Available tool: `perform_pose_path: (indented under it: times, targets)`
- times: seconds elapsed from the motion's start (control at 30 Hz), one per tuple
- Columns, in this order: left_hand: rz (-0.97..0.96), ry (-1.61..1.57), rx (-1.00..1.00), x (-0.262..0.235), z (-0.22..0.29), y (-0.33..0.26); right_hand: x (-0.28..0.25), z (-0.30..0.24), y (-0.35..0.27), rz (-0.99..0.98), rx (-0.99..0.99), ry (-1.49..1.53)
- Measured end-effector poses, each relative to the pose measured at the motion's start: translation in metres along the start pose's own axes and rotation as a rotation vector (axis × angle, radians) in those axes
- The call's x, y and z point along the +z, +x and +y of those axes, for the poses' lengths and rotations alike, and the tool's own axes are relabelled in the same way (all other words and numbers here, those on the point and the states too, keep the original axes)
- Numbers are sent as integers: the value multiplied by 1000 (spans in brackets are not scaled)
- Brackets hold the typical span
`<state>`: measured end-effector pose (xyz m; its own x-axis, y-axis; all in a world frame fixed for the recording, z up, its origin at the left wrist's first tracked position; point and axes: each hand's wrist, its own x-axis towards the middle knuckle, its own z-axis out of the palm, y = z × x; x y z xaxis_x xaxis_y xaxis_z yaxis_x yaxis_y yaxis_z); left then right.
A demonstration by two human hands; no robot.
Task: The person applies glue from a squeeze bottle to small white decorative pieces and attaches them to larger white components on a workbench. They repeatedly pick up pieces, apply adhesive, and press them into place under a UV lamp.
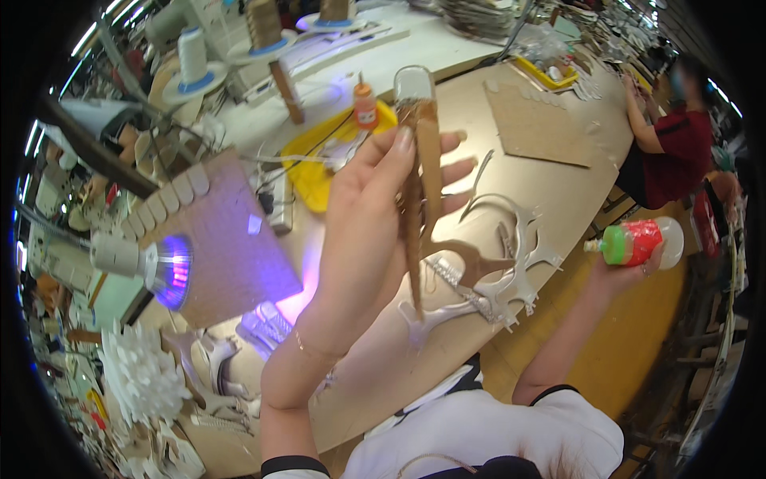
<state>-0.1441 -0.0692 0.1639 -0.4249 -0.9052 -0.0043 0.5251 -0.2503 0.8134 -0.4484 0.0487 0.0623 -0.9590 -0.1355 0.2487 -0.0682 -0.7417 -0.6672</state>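
My left hand [371, 215] is raised in front of me, shut on a brown cut leather strap piece [423, 172] that hangs down and branches to the right near its lower end. My right hand [630, 271] is out to the right, over the table's edge, gripping a small squeeze bottle [642, 242] with a red label and green cap, its nozzle pointing left. On the table below the strap lie several white strap pieces [511, 279].
A lamp [152, 263] glows violet over a brown board [231, 239] at left. A yellow tray [319, 164] and an orange bottle [365, 104] sit further back, with thread cones [191, 56] behind. A person in red [678, 152] works at far right beside a cardboard sheet [542, 124].
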Motion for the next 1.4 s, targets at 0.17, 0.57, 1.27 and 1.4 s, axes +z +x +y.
perform_pose_path:
  times: [0.17, 0.57, 1.27, 1.4]
  targets:
    - [-35, -151, -56, 64, -33, 93, -41, 2, 16, 177, -53, -39]
    - [272, 287, -96, 3, -231, 351, -122, 18, 35, 403, 98, -93]
    - [-693, 1744, 661, -7, -235, 135, -96, 25, 15, 253, 310, -36]
    - [-646, 1736, 339, 8, -234, 142, -91, 21, 6, 192, 279, -39]
